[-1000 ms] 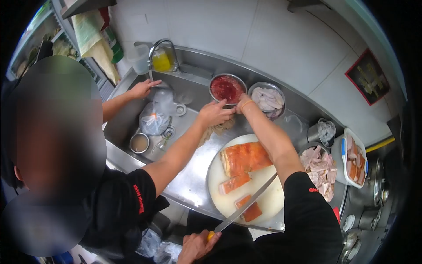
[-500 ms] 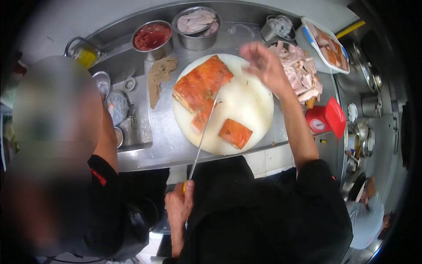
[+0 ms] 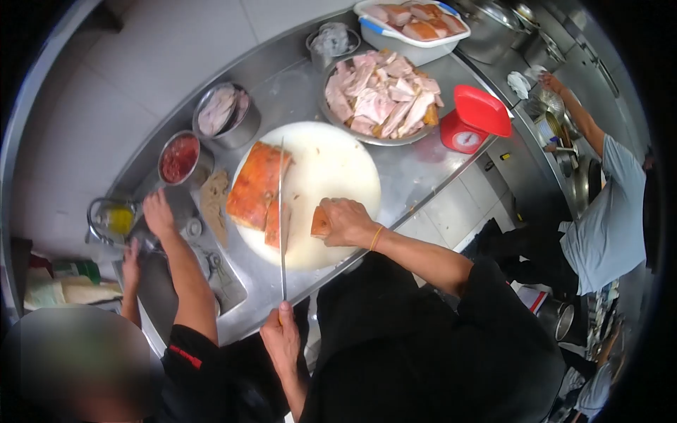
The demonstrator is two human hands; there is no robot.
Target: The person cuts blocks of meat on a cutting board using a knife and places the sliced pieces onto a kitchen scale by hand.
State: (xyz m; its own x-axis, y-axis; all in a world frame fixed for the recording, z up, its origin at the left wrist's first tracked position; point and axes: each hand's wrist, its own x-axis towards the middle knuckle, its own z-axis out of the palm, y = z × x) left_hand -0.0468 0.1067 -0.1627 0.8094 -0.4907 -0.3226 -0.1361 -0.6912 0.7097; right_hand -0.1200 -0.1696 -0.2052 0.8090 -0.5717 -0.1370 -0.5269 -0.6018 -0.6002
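Observation:
My left hand (image 3: 282,333) is closed round the yellow handle of a long knife (image 3: 283,240). Its blade points away from me and crosses the left side of a round white cutting board (image 3: 345,166). Beside and partly under the blade lies a large slab of orange-skinned roast meat (image 3: 252,187), with a narrower cut piece (image 3: 273,224) at its near end. On the board's right side, my right hand (image 3: 347,222) is wrapped round a small block of the same meat (image 3: 321,223), covering much of it.
Behind the board stand a bowl of sliced meat (image 3: 384,95), a white tub of skin-on blocks (image 3: 416,35), and a red scale (image 3: 469,127). To the left are metal pots of red (image 3: 180,158) and pale meat (image 3: 224,113). A co-worker's arms (image 3: 187,282) reach over the sink (image 3: 229,278).
My view has turned right. My right hand has come down from above the board's far side onto the small meat block. The co-worker's hands now show at the sink.

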